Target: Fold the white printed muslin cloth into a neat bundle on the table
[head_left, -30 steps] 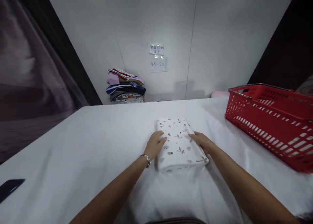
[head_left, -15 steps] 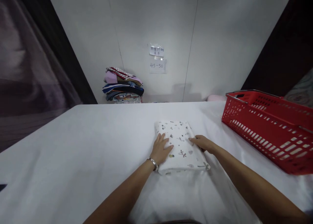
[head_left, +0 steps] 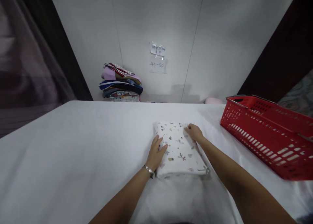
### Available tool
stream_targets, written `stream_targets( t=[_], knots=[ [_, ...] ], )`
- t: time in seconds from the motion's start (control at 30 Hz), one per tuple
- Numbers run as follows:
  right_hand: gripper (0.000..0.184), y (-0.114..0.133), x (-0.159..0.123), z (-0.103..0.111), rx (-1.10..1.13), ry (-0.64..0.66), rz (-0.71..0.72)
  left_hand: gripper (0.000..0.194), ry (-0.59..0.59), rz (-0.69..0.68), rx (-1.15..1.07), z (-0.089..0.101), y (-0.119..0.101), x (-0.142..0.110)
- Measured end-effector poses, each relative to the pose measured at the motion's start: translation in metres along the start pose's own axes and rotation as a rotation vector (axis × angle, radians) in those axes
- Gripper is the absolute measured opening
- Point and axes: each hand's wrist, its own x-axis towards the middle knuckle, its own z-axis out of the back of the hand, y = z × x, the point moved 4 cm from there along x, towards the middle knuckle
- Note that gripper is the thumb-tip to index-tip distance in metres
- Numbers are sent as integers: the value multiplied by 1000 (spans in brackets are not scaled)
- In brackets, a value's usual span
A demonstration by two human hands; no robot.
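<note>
A folded white cloth [head_left: 179, 150] with small printed motifs lies on the white table [head_left: 73, 159] in front of me. My left hand [head_left: 156, 152], with a bracelet at the wrist, rests flat on the cloth's left edge, fingers stretched out. My right hand [head_left: 194, 133] lies on the cloth's far right corner, fingers curved down onto the fabric. Neither hand lifts the cloth.
A red plastic basket [head_left: 269, 136] with a metal handle stands on the table at the right. A stack of folded colourful clothes [head_left: 121, 84] sits beyond the table's far edge against the white wall, below two paper notes [head_left: 157, 58].
My right hand has slid from the cloth's right side up to its far right corner. My left hand stays on the left edge. The view has shifted slightly.
</note>
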Motion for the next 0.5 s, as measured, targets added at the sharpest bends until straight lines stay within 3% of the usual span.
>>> stream_targets(
  t=[0.13,0.23,0.5],
  knots=[
    [30,-11,2,3,55,-117,-85,46,20,3,-22,2,2,0],
    [24,-21,4,-4,35,-63,-161,46,42,8,3,2,4,0],
    [30,-20,9,-17,41,-4,-126,55,-67,134,85,13,6,14]
  ],
)
